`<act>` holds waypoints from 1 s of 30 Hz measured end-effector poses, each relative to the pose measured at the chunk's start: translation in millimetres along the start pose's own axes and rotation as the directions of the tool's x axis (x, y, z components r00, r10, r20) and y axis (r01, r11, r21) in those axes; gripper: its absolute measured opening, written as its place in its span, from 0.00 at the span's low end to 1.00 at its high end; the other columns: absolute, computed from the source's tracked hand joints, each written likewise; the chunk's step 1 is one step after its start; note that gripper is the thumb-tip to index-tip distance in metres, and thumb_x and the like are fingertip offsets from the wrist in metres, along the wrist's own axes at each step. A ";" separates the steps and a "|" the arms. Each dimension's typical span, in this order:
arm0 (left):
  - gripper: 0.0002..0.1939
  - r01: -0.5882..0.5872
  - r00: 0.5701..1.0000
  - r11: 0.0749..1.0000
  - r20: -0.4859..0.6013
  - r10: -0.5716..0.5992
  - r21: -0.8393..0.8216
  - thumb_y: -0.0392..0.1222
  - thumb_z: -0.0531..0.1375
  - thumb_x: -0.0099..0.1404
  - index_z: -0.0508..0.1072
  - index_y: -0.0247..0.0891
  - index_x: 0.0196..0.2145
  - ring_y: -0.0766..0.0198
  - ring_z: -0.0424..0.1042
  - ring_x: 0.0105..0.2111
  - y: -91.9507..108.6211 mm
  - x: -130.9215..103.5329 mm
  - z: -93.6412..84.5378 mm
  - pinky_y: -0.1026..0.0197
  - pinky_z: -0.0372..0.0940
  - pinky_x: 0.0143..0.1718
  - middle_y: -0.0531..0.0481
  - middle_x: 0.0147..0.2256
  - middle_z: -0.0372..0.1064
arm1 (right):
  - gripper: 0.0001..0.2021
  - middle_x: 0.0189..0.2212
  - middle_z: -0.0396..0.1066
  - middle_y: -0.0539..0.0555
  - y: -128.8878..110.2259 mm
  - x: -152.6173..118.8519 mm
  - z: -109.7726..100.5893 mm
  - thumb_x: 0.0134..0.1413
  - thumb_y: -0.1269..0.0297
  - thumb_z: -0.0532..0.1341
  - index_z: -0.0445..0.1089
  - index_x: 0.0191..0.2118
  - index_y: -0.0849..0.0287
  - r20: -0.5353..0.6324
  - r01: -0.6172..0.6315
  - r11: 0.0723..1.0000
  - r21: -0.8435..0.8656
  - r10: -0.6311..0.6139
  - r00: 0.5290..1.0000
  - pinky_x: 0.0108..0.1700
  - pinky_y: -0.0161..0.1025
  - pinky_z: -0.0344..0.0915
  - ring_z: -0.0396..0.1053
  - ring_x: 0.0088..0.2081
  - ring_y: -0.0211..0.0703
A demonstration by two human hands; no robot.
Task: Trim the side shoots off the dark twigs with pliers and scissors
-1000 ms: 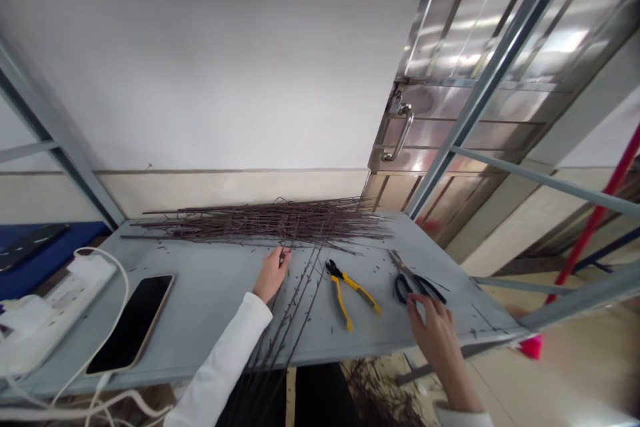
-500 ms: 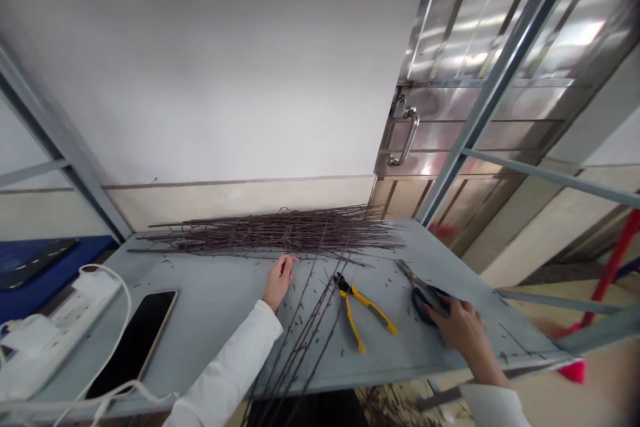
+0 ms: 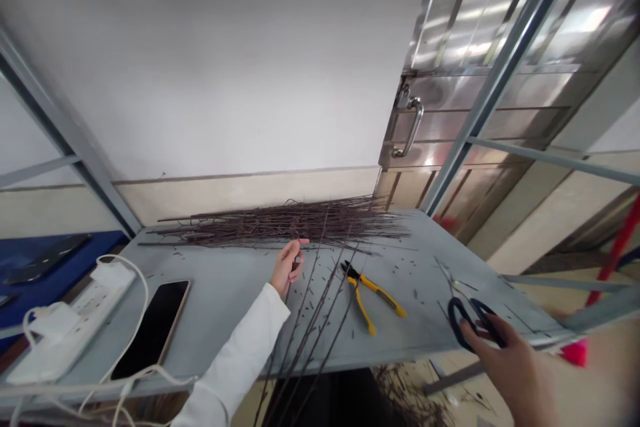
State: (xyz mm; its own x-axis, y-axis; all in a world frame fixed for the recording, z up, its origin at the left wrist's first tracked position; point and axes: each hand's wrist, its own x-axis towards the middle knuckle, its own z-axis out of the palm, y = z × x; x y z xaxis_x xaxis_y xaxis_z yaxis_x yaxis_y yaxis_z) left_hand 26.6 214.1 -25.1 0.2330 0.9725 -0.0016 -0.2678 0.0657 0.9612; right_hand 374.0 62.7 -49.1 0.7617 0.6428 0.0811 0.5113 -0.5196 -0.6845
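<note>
The right hand [image 3: 515, 357] has its thumb and fingers at the dark handle loops of a pair of scissors [image 3: 456, 300], so that grip is holding the scissors; the metal blades point away from the person and look blurred. The left hand [image 3: 288, 263], coming out of a white sleeve [image 3: 240, 353], is curled, thumb and fingers close together on a thin twig, which runs down below the hand. Just to the right of that hand, more long twigs [image 3: 320, 312] slant down past the near edge of the grey surface [image 3: 225, 280].

Between the two hands lies a pair of pliers [image 3: 354, 273] with yellow and dark handles spread apart and the dark head pointing away. Small dark bits are scattered around them. Beyond the left hand, a long pile of twigs [image 3: 280, 223] lies crosswise along the back of the surface, near the wall [image 3: 225, 67]. On the left side are a phone [image 3: 150, 330] and a white power strip [image 3: 75, 330] with plugs and cables. Past the right end of the pile stands a shiny metal door [image 3: 450, 107].
</note>
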 end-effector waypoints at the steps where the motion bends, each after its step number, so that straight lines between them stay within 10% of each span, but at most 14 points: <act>1: 0.25 0.031 0.999 0.999 0.028 -0.030 -0.027 0.59 0.58 0.57 0.69 0.37 0.44 0.79 0.40 0.10 1.1 -0.7 -0.3 0.70 0.35 0.10 0.61 0.21 0.55 | 0.29 0.31 0.75 0.61 -6.3 -11.5 -0.7 0.33 0.46 0.60 0.69 0.41 0.60 -0.007 -0.029 0.996 0.080 0.029 1.000 0.38 0.52 0.64 0.71 0.39 0.63; 9: 0.18 0.119 0.988 0.974 0.124 -0.097 -0.193 0.48 0.56 0.55 0.66 0.38 0.43 0.78 0.38 0.11 6.3 -2.7 0.0 0.72 0.31 0.11 0.62 0.21 0.54 | 0.25 0.33 0.73 0.55 -87.1 -77.2 21.5 0.35 0.50 0.67 0.68 0.40 0.58 0.112 0.009 0.575 0.818 -0.174 0.978 0.39 0.41 0.65 0.69 0.36 0.48; 17: 0.11 0.002 0.999 0.960 0.048 0.012 -0.279 0.42 0.56 0.52 0.59 0.42 0.34 0.79 0.39 0.11 20.5 -11.1 7.4 0.74 0.32 0.10 0.62 0.24 0.59 | 0.14 0.22 0.65 0.49 -158.7 -147.0 52.5 0.49 0.51 0.62 0.64 0.27 0.56 0.381 -0.156 0.421 0.894 -0.528 0.759 0.32 0.39 0.63 0.64 0.25 0.40; 25: 0.19 -0.071 0.995 0.964 0.052 0.087 -0.256 0.43 0.63 0.54 0.71 0.40 0.44 0.79 0.53 0.17 42.3 -46.1 12.4 0.73 0.39 0.11 0.51 0.39 0.66 | 0.19 0.31 0.73 0.54 -180.5 -147.5 82.3 0.42 0.50 0.66 0.70 0.35 0.60 0.381 -0.226 0.404 0.886 -0.360 0.852 0.38 0.41 0.66 0.70 0.29 0.42; 30: 0.21 -0.096 0.995 0.995 0.029 0.095 0.030 0.46 0.63 0.57 0.73 0.42 0.49 0.76 0.55 0.18 43.5 -76.8 25.7 0.71 0.48 0.12 0.49 0.37 0.67 | 0.17 0.30 0.74 0.53 -186.6 -143.6 77.4 0.37 0.57 0.70 0.72 0.34 0.59 0.344 -0.234 0.343 0.910 -0.308 0.887 0.40 0.40 0.66 0.71 0.32 0.42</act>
State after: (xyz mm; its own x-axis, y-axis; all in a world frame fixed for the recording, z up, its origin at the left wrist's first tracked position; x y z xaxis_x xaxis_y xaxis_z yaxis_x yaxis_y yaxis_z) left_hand 21.1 136.6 23.9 0.2337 0.9674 0.0979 -0.2612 -0.0345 0.9647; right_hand 138.4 110.9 10.8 0.3813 0.9239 0.0333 -0.3646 0.1834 -0.9129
